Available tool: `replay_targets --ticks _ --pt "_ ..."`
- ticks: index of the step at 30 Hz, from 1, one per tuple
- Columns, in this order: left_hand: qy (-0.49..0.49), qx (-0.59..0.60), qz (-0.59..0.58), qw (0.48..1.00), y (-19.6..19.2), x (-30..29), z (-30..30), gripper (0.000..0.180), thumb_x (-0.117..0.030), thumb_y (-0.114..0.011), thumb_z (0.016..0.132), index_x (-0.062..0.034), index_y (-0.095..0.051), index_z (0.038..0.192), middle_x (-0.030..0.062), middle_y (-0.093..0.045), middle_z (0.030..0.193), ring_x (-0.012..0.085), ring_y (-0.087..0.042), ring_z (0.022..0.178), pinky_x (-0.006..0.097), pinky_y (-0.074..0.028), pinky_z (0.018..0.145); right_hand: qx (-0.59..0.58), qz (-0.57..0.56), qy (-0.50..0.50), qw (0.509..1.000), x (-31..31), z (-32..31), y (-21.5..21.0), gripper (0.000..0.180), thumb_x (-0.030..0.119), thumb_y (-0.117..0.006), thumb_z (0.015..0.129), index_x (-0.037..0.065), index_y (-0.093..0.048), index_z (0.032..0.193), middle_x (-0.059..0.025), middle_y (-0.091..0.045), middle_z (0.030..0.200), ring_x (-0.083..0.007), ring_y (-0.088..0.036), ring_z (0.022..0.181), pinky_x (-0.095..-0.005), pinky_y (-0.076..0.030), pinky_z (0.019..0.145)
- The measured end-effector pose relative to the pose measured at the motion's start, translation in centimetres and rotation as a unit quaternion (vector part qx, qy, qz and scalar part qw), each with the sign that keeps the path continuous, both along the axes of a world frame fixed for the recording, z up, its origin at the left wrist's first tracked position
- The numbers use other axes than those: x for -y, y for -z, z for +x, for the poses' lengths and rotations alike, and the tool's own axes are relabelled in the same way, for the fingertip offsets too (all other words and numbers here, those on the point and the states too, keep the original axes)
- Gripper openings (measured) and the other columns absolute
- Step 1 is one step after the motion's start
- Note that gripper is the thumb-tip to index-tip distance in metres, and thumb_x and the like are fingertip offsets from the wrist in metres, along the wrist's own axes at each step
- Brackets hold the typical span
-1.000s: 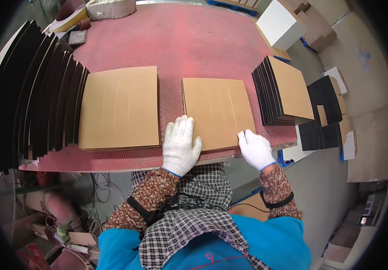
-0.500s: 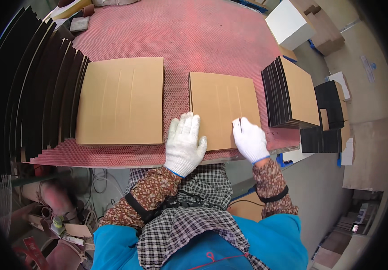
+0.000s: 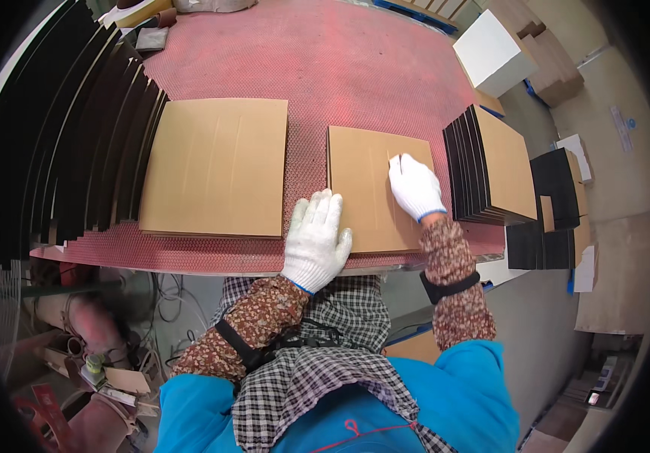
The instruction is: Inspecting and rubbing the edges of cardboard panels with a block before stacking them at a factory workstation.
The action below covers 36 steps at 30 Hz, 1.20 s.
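Both my hands wear white knitted gloves. My left hand [image 3: 317, 238] lies flat at the near left corner of a brown cardboard sheet [image 3: 362, 181], its fingers stretched out and touching the edge. Over the right part of that sheet, my right hand [image 3: 415, 185] is closed with the fingertips pressed together; whatever they pinch, if anything, is too small to make out. Faint straight crease lines run along the sheet. To its left lies a stack of larger brown cardboard sheets [image 3: 215, 170], also creased.
Many black-sided boards [image 3: 76, 143] stand in a row at the left of the red mesh-patterned table [image 3: 317, 68]. A stack of black-edged brown boards [image 3: 502, 166] sits at its right end. Beyond are a white box [image 3: 494, 57] and black boxes [image 3: 547, 245] off the table.
My right hand has moved away from me along the sheet, still closed. My left hand stays flat at the near left corner. The whole view has shifted slightly.
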<state>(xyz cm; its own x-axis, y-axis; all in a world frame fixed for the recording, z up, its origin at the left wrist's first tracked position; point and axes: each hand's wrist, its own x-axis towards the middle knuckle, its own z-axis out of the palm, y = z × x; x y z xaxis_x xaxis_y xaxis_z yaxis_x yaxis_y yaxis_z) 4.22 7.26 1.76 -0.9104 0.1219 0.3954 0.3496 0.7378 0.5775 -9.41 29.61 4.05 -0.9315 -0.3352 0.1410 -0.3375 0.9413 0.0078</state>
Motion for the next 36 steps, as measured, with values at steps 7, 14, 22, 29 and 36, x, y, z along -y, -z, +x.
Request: replay_targets --ticks 7,14,22,29,36 --pt "-0.008 -0.009 0.003 1.0 0.1 -0.1 0.0 0.061 -0.019 -0.07 0.086 0.0079 -0.051 0.137 0.0262 -0.057 0.136 0.0401 -0.051 0.135 0.054 -0.035 0.117 0.133 -0.025 0.143 0.98 0.7 11.4 -4.0 0.039 0.037 -0.045 0.106 0.004 -0.063 0.096 -0.0268 -0.07 0.077 -0.0456 -0.07 0.073 -0.0563 -0.056 0.072" --pt "-0.011 -0.004 0.013 1.0 0.1 -0.2 -0.2 0.06 -0.02 -0.07 0.087 0.0078 -0.053 0.136 0.0254 -0.058 0.136 0.0389 -0.051 0.135 0.054 -0.035 0.117 0.133 -0.03 0.085 0.987 2.2 14.3 -4.0 0.031 0.032 -0.049 0.107 0.004 -0.062 0.099 -0.0208 -0.068 0.075 -0.0409 -0.07 0.068 -0.0523 -0.057 0.063" --pt "-0.011 0.01 0.006 1.0 0.0 -0.1 0.0 0.062 -0.021 -0.07 0.088 0.0077 -0.051 0.14 0.0263 -0.056 0.14 0.0387 -0.05 0.138 0.053 -0.034 0.118 0.116 -0.034 0.076 0.99 3.4 9.5 -2.6 0.032 0.033 -0.047 0.106 0.008 -0.064 0.097 -0.0226 -0.069 0.08 -0.042 -0.07 0.075 -0.0538 -0.057 0.068" --pt "-0.009 0.012 0.011 1.0 0.3 -0.1 0.2 0.062 -0.02 -0.069 0.088 0.008 -0.052 0.14 0.0274 -0.057 0.14 0.0395 -0.051 0.137 0.054 -0.034 0.118 0.04 -0.08 0.055 0.995 4.3 -0.6 -0.9 0.037 0.035 -0.045 0.104 0.005 -0.065 0.095 -0.0248 -0.072 0.09 -0.0466 -0.069 0.083 -0.056 -0.055 0.081" --pt "-0.015 -0.008 0.007 1.0 0.7 -0.4 0.0 0.061 -0.021 -0.069 0.088 0.0074 -0.052 0.139 0.0274 -0.058 0.139 0.0395 -0.052 0.136 0.054 -0.035 0.119 0.028 -0.086 0.041 0.995 3.7 -1.8 -0.2 0.035 0.033 -0.047 0.103 0.004 -0.065 0.098 -0.0237 -0.073 0.091 -0.0455 -0.069 0.086 -0.0553 -0.056 0.078"
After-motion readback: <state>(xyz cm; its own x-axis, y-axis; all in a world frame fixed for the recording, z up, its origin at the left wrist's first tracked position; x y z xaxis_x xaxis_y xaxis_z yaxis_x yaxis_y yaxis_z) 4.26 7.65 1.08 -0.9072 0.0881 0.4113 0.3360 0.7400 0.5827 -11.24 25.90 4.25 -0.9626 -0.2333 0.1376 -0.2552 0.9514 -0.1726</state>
